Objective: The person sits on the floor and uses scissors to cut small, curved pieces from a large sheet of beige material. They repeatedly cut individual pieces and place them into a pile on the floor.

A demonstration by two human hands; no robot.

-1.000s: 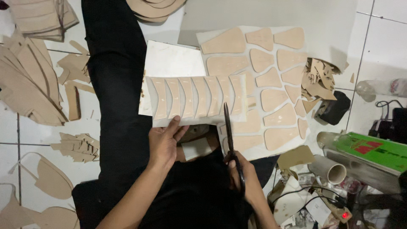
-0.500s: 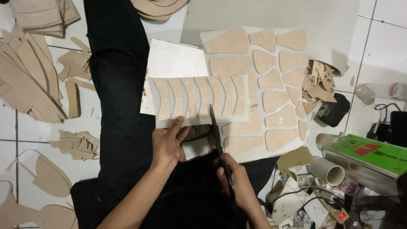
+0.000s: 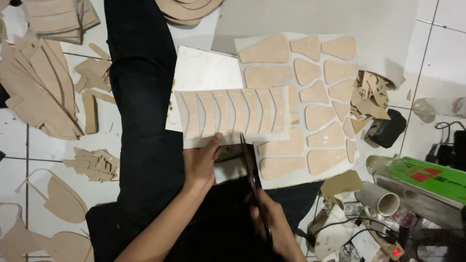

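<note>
Lying just above the left hand (image 3: 200, 165), the white strip of tan curved pieces (image 3: 233, 116) is being pinched at its lower edge, fingers clamped. Scissors (image 3: 252, 179) are being gripped by the right hand (image 3: 274, 225), closed around the handles, blades angled upward. A drifting cut is being risked if the strip sags or slips.

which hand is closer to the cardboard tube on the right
Right. The right hand, holding the scissors, sits just left of the cardboard tube; the left hand is farther left, on the strip sheet.
</note>
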